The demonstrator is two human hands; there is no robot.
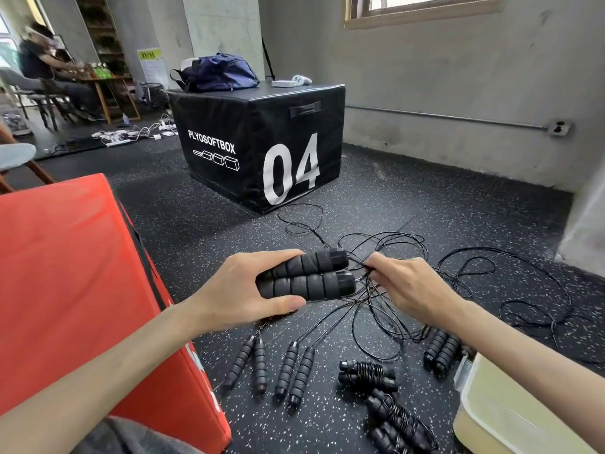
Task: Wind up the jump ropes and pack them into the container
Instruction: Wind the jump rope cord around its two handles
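Observation:
My left hand (244,290) grips two black foam jump-rope handles (307,275) side by side, held above the floor. My right hand (409,286) pinches the thin black cord (361,266) just where it leaves the handles. Loose black cords (386,309) lie tangled on the speckled floor below and beyond. Two unwound handle pairs (271,367) lie on the floor in front of me, another pair (442,350) at the right. Two wound-up ropes (368,375) lie next to them. The pale plastic container (501,414) sits at the lower right, its inside hidden.
A red padded box (82,290) stands close on my left. A black plyo box (262,145) marked 04 stands ahead, with a blue bag (217,72) on top. A seated person (42,67) is at a table far left. Concrete wall to the right.

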